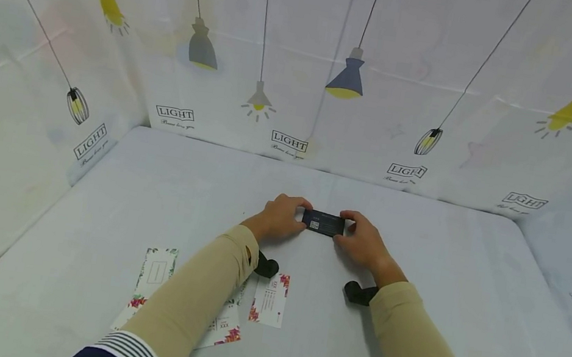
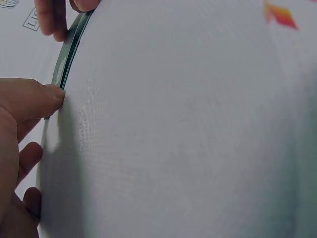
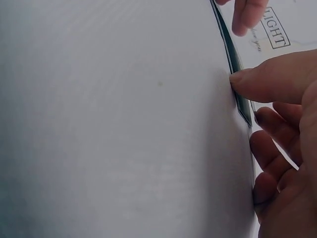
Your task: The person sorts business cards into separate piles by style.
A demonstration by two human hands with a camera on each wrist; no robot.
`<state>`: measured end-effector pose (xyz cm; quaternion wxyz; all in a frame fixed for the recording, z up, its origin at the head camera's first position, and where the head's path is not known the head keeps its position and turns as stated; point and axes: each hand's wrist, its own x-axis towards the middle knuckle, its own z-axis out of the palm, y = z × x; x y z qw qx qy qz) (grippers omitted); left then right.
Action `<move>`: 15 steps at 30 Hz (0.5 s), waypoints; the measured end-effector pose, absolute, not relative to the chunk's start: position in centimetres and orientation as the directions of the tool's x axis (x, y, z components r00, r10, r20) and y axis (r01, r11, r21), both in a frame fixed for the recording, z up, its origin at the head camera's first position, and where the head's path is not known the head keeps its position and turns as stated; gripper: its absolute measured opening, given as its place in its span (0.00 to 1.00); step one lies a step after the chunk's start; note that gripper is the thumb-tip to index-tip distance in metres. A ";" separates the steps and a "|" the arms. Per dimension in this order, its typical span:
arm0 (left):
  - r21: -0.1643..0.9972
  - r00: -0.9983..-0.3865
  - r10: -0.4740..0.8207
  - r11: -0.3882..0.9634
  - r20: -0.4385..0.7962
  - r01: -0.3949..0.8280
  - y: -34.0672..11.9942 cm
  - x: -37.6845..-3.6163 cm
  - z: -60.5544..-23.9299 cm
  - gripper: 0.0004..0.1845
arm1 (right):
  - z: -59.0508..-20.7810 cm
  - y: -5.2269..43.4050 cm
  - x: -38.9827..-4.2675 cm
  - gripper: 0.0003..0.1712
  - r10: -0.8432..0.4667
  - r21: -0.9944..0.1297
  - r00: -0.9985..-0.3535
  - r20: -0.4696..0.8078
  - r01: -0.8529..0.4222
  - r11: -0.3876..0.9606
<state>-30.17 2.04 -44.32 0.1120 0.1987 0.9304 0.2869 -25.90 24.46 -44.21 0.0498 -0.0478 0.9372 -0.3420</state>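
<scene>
With my left hand (image 1: 282,217) and right hand (image 1: 362,239), I pinch opposite ends of the dark card (image 1: 328,227), its long axis running crosswise between them, beyond the floral cards (image 1: 274,312) on the table (image 1: 319,344).

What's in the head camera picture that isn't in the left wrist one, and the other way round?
Only the head view shows the left sleeve, the right sleeve and the leaf-bordered card.
Only the left wrist view shows the dark card close up, almost edge-on.
Both show that card, the left hand, part of the right hand and some LIGHT lettering.
</scene>
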 end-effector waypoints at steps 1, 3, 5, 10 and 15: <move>0.578 -0.897 0.433 0.757 -0.094 0.305 2.0 -30.2 -44.3 0.23 | -44.2 24.4 -25.9 0.33 -0.123 -0.647 -0.990 -0.062 -0.054 0.761; 0.577 -0.897 0.432 0.757 -0.092 0.306 2.0 -30.2 -44.2 0.23 | -44.1 24.4 -26.0 0.33 -0.122 -0.649 -0.990 -0.065 -0.051 0.759; 0.577 -0.896 0.433 0.757 -0.092 0.307 2.0 -30.2 -44.1 0.23 | -44.0 24.4 -26.0 0.34 -0.122 -0.649 -0.990 -0.070 -0.048 0.759; 0.577 -0.896 0.438 0.751 -0.073 0.320 1.9 -30.1 -44.1 0.24 | -44.0 24.5 -26.0 0.34 -0.124 -0.649 -0.989 -0.077 -0.044 0.760; 0.594 -0.894 0.445 0.732 -0.044 0.335 1.6 -30.0 -44.2 0.24 | -44.2 24.5 -26.0 0.34 -0.122 -0.647 -0.990 -0.070 -0.048 0.761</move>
